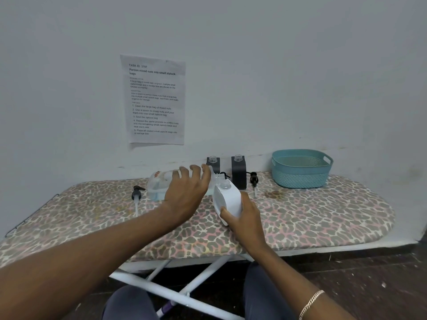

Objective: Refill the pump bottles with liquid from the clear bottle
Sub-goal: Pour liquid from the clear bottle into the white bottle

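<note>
At centre of ironing board [323, 215]: your left hand [187, 190] curls fingers over clear bottle [159, 183], long axis near level, mouth end toward 3 o'clock. White pump bottle [227, 200], neck open, tilts just beside at 4 o'clock; your right hand [245, 215] clamps its base. Judgement: pour needs mouth above neck.

Printed sheet [153, 100] on wall [277, 65], above far edge of ironing board [323, 215]. Header: "TASK ID 3797". Title: "Portion mixed nuts into small ziplock bags". Numbered steps 1–5, beginning "Open the large bag of mixed nuts", ending "Place all sealed small ziplock bags into a storage box". Label on clear bottle [155, 185]: not legible.
</note>
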